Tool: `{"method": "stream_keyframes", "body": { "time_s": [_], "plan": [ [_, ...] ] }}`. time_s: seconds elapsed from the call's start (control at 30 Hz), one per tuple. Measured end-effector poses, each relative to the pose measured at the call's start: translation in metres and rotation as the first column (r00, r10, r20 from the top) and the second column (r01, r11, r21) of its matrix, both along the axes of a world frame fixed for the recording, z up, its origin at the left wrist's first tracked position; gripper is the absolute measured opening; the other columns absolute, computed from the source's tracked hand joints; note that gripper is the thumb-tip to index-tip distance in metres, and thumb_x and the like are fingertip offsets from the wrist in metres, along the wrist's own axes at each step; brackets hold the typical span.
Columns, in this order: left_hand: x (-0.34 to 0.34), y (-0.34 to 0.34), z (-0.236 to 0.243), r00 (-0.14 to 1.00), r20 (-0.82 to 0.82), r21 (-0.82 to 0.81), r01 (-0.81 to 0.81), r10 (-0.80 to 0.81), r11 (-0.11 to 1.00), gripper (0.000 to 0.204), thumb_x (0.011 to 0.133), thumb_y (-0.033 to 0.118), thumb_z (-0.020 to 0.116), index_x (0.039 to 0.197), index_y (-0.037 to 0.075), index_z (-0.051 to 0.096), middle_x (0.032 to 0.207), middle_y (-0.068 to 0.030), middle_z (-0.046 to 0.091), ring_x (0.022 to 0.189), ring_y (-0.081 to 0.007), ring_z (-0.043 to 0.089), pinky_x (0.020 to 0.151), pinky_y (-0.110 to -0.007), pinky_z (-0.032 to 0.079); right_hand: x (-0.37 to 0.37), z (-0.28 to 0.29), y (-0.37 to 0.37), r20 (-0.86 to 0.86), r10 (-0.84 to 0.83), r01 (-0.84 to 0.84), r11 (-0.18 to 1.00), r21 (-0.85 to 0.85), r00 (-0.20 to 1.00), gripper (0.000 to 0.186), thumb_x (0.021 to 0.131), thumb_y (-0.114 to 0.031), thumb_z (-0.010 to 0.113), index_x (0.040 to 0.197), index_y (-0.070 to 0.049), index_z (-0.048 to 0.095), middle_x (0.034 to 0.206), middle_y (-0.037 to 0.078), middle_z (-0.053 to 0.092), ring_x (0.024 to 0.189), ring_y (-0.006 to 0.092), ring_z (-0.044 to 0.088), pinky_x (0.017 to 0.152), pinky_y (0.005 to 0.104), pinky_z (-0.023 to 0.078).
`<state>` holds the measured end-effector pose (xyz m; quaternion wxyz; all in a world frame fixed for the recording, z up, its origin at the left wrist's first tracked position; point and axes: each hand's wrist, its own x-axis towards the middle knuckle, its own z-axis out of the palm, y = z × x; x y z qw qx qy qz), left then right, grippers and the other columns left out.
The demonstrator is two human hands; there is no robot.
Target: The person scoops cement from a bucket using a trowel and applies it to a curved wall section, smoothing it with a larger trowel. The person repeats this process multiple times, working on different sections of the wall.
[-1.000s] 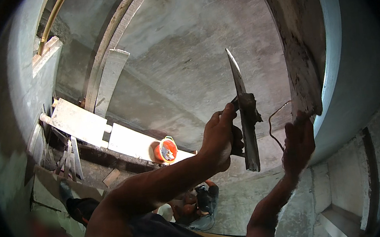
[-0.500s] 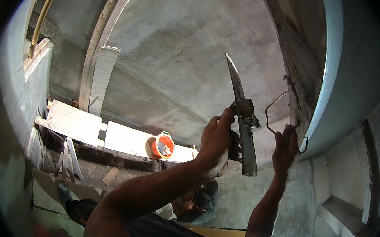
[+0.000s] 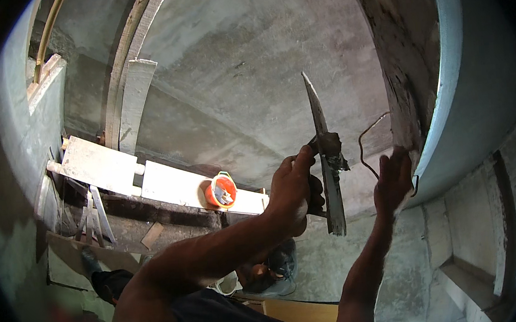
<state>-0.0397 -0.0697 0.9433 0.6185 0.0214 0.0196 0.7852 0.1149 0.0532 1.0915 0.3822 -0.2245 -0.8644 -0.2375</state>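
My left hand [image 3: 291, 189] is closed round the handle of a plastering trowel [image 3: 334, 206], whose long flat blade is seen nearly edge-on and points upward. A dark lump of wet mortar [image 3: 330, 143] clings to the blade's far side. To the right, my right hand [image 3: 393, 180] is raised with its fingers stretched up against the lower end of a rough, mortar-smeared beam [image 3: 409, 99]. Its fingertips are dark and hard to make out against the beam. A bent metal rod [image 3: 363, 152] sticks out just left of that hand.
Below on the left, white planks [image 3: 171, 184] form a platform carrying an orange bucket [image 3: 221, 192] with pale things inside. A grey plastered ceiling [image 3: 250, 69] spreads above. A person's dark-clothed leg [image 3: 110, 284] shows at lower left. A pale pail [image 3: 226, 284] stands below my left arm.
My right hand has shifted slightly right and its fingers have gone from curled to stretched against the beam. The trowel and left hand have hardly moved.
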Motion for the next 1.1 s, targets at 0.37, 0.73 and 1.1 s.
{"method": "stream_keyframes", "body": {
  "time_s": [0.37, 0.73, 1.1],
  "plan": [
    [-0.002, -0.019, 0.01, 0.989, -0.144, -0.102, 0.024, -0.039, 0.994, 0.052, 0.104, 0.054, 0.055, 0.123, 0.006, 0.057, 0.081, -0.0054, 0.06, 0.064, -0.0159, 0.058, 0.058, -0.034, 0.049, 0.074, -0.028, -0.029, 0.084, -0.096, 0.117, 0.949, -0.292, 0.992, 0.031, 0.095, -0.015, 0.069, 0.121, 0.0, 0.065, 0.098, 0.01, 0.07, 0.092, 0.0195, 0.066, 0.086, 0.0364, 0.053],
    [-0.017, -0.006, -0.093, 0.965, -0.086, 0.161, 0.257, -0.246, 0.953, 0.045, 0.105, 0.044, 0.054, 0.132, 0.009, 0.059, 0.116, -0.0098, 0.068, 0.099, -0.0215, 0.068, 0.085, -0.039, 0.056, 0.018, -0.069, -0.004, -0.241, 0.417, -0.199, -0.143, -0.97, 0.876, 0.046, 0.1, -0.035, 0.057, 0.116, 0.008, 0.062, 0.076, 0.011, 0.066, 0.054, 0.0148, 0.059, 0.049, 0.0303, 0.048],
    [-0.042, -0.034, -0.093, 0.992, -0.088, 0.353, 0.115, -0.09, 0.929, 0.051, 0.107, 0.043, 0.051, 0.139, 0.004, 0.054, 0.121, -0.0157, 0.068, 0.103, -0.0275, 0.072, 0.09, -0.046, 0.06, 0.037, -0.152, 0.006, -0.489, 0.377, -0.202, -0.591, -0.781, 0.787, 0.062, 0.096, -0.049, 0.068, 0.118, 0.008, 0.062, 0.075, 0.015, 0.066, 0.055, 0.0217, 0.062, 0.046, 0.0316, 0.047]
  ]
}}
